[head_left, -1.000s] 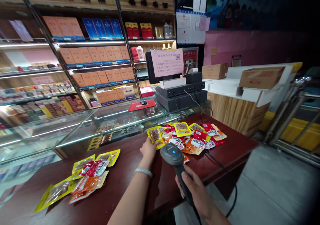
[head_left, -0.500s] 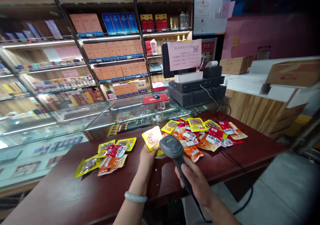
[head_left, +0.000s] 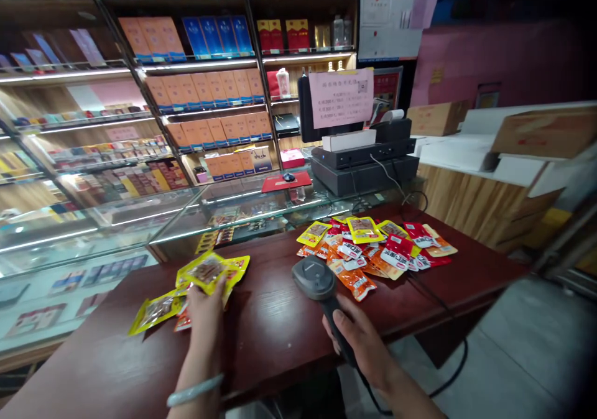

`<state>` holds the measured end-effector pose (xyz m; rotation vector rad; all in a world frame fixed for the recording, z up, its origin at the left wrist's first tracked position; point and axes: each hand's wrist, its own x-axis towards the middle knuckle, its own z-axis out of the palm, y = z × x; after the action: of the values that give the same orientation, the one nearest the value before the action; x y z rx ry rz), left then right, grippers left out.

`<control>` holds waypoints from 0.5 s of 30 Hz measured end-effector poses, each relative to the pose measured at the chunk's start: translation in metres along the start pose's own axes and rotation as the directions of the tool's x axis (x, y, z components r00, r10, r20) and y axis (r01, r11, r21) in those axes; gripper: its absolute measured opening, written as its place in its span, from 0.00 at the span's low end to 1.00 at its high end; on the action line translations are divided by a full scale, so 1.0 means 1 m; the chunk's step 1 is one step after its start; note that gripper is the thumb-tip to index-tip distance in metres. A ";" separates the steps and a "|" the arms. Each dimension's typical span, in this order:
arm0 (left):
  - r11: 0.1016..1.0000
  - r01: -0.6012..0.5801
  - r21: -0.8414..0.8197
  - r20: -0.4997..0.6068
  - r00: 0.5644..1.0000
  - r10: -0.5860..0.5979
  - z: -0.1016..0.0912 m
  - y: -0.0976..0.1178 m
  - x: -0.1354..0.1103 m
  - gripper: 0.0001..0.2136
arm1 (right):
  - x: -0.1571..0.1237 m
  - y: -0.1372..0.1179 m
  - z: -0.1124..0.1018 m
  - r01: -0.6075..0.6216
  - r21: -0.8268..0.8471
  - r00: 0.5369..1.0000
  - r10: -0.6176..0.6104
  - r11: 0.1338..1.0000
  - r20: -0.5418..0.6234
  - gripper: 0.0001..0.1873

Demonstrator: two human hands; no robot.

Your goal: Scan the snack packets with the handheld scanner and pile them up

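My left hand [head_left: 208, 304], with a pale bangle on its wrist, grips a yellow snack packet [head_left: 205, 271] over the small pile at the left of the table. Part of that pile is hidden beneath the hand; another yellow packet [head_left: 156, 311] and a bit of an orange packet [head_left: 183, 321] show at its edge. In my right hand [head_left: 357, 329] is a dark grey barcode scanner [head_left: 317, 279], its head raised above the table and tilted toward the left. Beyond the scanner lies a larger heap of yellow, red and orange snack packets [head_left: 368, 245].
The dark red table [head_left: 261, 344] adjoins a glass display counter [head_left: 186, 232]. A black cash drawer [head_left: 364, 176] and a monitor with a pink notice [head_left: 340, 99] stand behind the heap. The scanner's cable [head_left: 459, 369] hangs over the front edge. Cardboard boxes [head_left: 545, 133] sit at the right.
My left hand has moved left with the yellow packet, from in front of the scanner to the small pile. My right hand still holds the scanner in nearly the same place.
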<state>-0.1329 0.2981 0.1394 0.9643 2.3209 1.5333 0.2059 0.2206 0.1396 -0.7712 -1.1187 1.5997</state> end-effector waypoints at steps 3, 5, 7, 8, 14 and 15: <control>0.959 0.011 0.284 -0.277 0.958 0.071 -0.005 0.009 0.007 0.44 | 0.004 0.003 -0.009 0.022 -0.002 0.999 -0.022 1.000 -0.029 0.31; 0.929 -0.118 0.350 -0.251 0.944 0.214 0.013 0.023 0.001 0.43 | 0.006 0.005 -0.015 0.030 0.024 0.998 -0.028 0.999 -0.060 0.31; 0.886 -0.274 0.373 -0.069 0.945 0.321 0.044 0.042 -0.010 0.38 | 0.007 0.007 -0.022 0.036 0.054 0.996 -0.031 0.998 -0.086 0.31; 0.861 -0.339 0.379 0.039 0.936 0.351 0.063 0.052 -0.016 0.35 | 0.007 0.007 -0.026 0.035 0.066 0.995 -0.028 0.997 -0.099 0.31; 0.721 -0.546 0.427 0.529 0.797 0.290 0.175 0.109 -0.044 0.32 | 0.003 0.001 -0.045 -0.002 0.080 0.978 0.018 0.997 -0.209 0.37; 0.702 -0.555 0.446 0.563 0.784 0.262 0.189 0.116 -0.046 0.32 | 0.002 0.001 -0.048 -0.011 0.081 0.975 0.028 0.997 -0.222 0.38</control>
<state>0.0431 0.4402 0.1489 1.8951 2.3184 0.4990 0.2470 0.2369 0.1212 -0.8878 -0.8835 1.5216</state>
